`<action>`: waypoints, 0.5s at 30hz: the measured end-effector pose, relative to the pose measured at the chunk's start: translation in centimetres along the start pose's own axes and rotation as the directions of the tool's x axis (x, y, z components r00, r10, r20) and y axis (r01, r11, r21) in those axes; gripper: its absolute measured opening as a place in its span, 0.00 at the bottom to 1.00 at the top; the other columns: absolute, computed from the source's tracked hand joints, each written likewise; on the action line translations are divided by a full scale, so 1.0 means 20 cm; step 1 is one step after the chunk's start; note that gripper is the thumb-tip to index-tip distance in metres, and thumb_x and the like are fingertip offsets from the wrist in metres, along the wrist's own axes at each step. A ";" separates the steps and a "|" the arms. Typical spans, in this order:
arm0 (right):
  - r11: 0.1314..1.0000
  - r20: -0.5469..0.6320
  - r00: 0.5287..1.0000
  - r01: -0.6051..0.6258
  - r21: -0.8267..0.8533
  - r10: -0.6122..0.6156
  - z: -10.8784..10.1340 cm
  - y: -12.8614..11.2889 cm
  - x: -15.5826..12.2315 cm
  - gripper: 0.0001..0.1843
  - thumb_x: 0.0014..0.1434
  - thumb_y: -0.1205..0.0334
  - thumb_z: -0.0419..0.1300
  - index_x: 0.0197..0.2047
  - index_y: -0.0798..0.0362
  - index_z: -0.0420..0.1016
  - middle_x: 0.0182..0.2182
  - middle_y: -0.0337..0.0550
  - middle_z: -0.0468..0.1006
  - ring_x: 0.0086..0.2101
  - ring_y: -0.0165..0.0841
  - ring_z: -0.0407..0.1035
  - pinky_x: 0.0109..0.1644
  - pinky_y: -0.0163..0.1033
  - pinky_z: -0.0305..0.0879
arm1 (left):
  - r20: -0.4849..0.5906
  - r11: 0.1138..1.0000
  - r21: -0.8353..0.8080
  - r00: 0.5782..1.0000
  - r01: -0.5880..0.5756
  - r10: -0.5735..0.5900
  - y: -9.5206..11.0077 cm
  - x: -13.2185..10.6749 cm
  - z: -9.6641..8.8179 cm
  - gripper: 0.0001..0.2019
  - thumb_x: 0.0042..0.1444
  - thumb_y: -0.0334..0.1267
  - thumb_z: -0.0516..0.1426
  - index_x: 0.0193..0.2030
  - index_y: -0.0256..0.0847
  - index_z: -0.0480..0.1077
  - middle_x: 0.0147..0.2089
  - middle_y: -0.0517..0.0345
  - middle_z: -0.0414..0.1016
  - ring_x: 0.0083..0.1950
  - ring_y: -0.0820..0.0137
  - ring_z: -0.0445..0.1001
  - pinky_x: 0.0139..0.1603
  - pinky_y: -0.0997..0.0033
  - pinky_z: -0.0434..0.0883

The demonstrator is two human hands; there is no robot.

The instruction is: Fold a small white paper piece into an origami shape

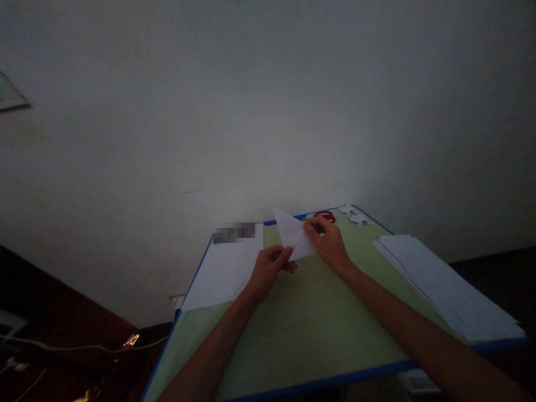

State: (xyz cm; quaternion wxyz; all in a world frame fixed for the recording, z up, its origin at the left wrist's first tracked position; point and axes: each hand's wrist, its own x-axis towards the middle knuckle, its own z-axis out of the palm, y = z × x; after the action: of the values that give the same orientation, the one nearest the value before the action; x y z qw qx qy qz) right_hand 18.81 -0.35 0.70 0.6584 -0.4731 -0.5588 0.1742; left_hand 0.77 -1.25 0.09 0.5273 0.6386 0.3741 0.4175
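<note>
A folded white sheet of paper (pixel 288 228), with a pointed upper corner, is held up over the table between both hands. My left hand (pixel 272 265) pinches its lower edge, thumb on the near face. On its right side, the fingers of my right hand (pixel 329 243) are closed on the paper. Behind the right hand lie scissors with red handles (pixel 325 215). Small folded white paper pieces (pixel 355 215) rest in the far right corner of the table.
The pale green table (pixel 310 324) has a blue edge. On its right lies a stack of white paper (pixel 444 285); on its left, a white sheet (pixel 226 279) under a blurred-out object (pixel 234 232). A wall (pixel 268 111) rises behind. A cable (pixel 92 349) runs low on the left.
</note>
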 end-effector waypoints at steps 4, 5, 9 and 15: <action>1.000 0.003 1.000 0.001 -0.014 -0.001 0.00 0.01 0.00 0.11 0.58 0.54 0.60 0.33 0.54 0.75 0.29 0.42 0.77 0.31 0.34 0.68 0.37 0.40 0.63 | -0.028 0.998 0.049 0.999 -0.038 0.039 0.00 0.01 -0.02 0.21 0.56 0.55 0.62 0.28 0.36 0.71 0.26 0.52 0.79 0.26 0.71 0.75 0.32 0.72 0.70; 1.000 0.003 1.000 0.002 -0.014 -0.002 0.00 0.01 0.00 0.11 0.58 0.54 0.60 0.33 0.54 0.75 0.29 0.42 0.77 0.31 0.34 0.68 0.37 0.39 0.64 | -0.027 0.997 0.058 0.998 -0.049 0.050 0.00 0.01 -0.02 0.21 0.56 0.54 0.62 0.27 0.36 0.70 0.25 0.52 0.79 0.25 0.71 0.75 0.32 0.72 0.70; 1.000 -0.019 1.000 0.017 -0.014 -0.017 -0.01 0.01 0.00 0.11 0.58 0.54 0.60 0.32 0.54 0.75 0.28 0.42 0.77 0.30 0.34 0.67 0.37 0.39 0.63 | -0.022 0.996 0.049 0.997 -0.070 0.071 0.01 0.00 -0.01 0.22 0.59 0.56 0.58 0.30 0.36 0.72 0.26 0.51 0.79 0.26 0.71 0.74 0.32 0.72 0.70; 1.000 -0.062 0.998 0.021 -0.024 -0.022 -0.01 -0.01 -0.01 0.11 0.59 0.55 0.60 0.34 0.54 0.76 0.28 0.41 0.77 0.30 0.33 0.66 0.37 0.39 0.63 | -0.024 0.997 0.048 0.998 -0.056 0.057 0.01 0.00 0.01 0.22 0.58 0.57 0.59 0.33 0.36 0.72 0.32 0.49 0.81 0.30 0.67 0.78 0.34 0.69 0.72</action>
State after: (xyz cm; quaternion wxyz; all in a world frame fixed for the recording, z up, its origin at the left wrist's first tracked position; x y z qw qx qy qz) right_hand 18.89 -0.57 0.76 0.6719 -0.4800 -0.5449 0.1457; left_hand 1.02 -1.30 0.23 0.4953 0.6559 0.3721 0.4313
